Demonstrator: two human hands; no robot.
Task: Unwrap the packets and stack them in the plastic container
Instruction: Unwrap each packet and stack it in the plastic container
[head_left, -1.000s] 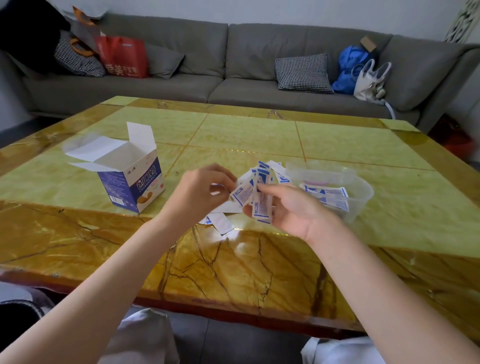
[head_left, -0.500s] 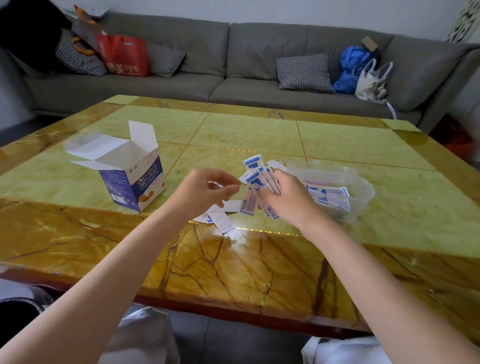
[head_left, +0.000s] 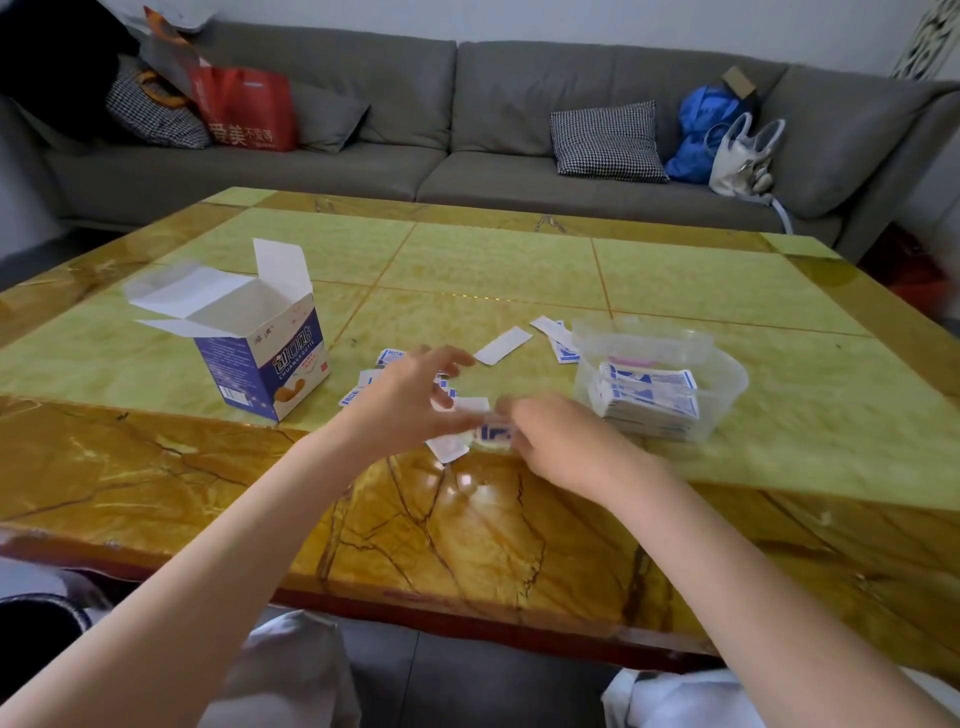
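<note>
A clear plastic container (head_left: 727, 387) stands on the table at the right, with a stack of blue-and-white packets (head_left: 649, 400) inside. Loose packets lie scattered on the table: one white side up (head_left: 503, 339), some beside the container (head_left: 563, 345), one near the front (head_left: 447, 448). My left hand (head_left: 410, 405) hovers over the loose packets with its fingers spread and holds nothing. My right hand (head_left: 558, 441) is low on the table, fingers curled round a blurred blue-and-white packet (head_left: 491, 431) at its fingertips.
An open blue carton (head_left: 265, 358) with raised white flaps stands at the left of the green and amber marble table (head_left: 493, 519). Behind the table runs a grey sofa (head_left: 452, 104) carrying cushions and bags.
The fan of packets that my right hand held up is gone from the hand, and more packets lie on the table. Both hands have dropped lower, and the left hand's fingers have spread.
</note>
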